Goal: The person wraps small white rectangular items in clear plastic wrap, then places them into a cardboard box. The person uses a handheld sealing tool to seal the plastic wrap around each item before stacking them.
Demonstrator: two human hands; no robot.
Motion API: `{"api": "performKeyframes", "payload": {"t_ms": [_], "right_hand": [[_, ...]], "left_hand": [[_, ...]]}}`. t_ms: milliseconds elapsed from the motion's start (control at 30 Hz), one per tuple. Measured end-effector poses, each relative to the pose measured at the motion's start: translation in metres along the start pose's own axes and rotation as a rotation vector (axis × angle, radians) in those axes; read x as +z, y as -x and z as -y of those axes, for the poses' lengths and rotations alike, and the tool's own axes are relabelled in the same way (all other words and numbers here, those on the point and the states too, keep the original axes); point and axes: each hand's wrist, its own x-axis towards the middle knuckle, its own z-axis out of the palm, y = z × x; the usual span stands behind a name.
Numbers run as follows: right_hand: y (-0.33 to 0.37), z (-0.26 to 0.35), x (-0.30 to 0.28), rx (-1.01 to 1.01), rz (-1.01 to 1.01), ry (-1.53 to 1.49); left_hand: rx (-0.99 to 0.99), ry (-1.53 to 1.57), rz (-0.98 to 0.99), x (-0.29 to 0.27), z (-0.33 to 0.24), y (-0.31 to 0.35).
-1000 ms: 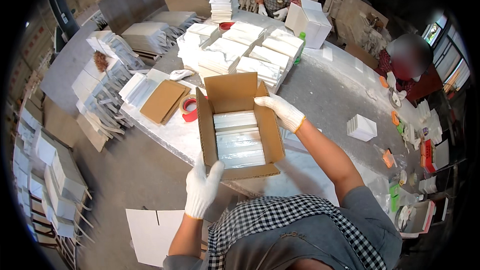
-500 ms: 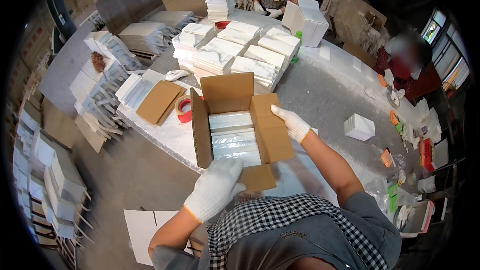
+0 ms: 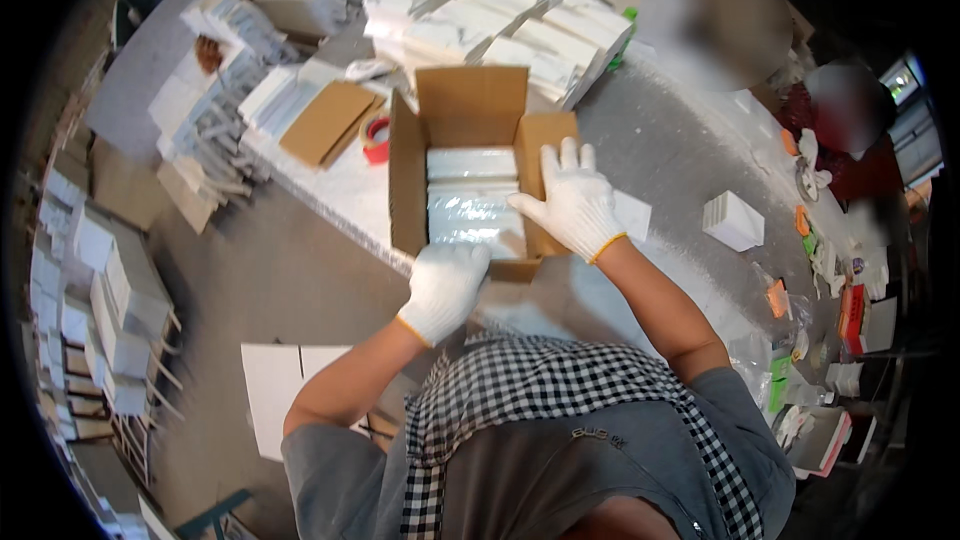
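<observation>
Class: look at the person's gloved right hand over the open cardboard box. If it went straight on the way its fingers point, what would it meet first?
Probably the upright far flap of the cardboard box; the right hand lies over the right flap, though depth is unclear.

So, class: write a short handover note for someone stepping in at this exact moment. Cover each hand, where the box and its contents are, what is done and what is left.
Left hand, gloved: on the near flap of the cardboard box, at the table's near edge.
Right hand, gloved: spread flat over the box's right flap, fingers open.
Box: stands open on the grey table, far flap upright.
Contents: white plastic-wrapped packs fill the inside.
Nearby: red tape roll left of the box; stacks of white packs behind it.
Done: box loaded.
Left: flaps not yet folded shut, no tape on.
</observation>
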Motion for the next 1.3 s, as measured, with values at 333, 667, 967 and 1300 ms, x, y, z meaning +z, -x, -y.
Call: {"api": "performKeyframes", "payload": {"t_ms": [333,667,967,1300], "right_hand": [[0.012,-0.025,0.066,0.078,0.101,-0.935],[0.01,-0.024,0.068,0.094,0.046,-1.024],[0.015,0.011,0.027,0.058,-0.016,-0.134],[0.014,0.002,0.038,0.107,-0.041,-0.322]], "left_hand": [[-0.12,0.135,0.041,0.002,-0.011,-0.005],[0.265,0.404,-0.432,-0.032,0.013,0.009],[-0.194,0.419,-0.885,-0.083,0.086,0.003],[-0.712,-0.336,0.092,0.057,0.367,-0.054]]}}
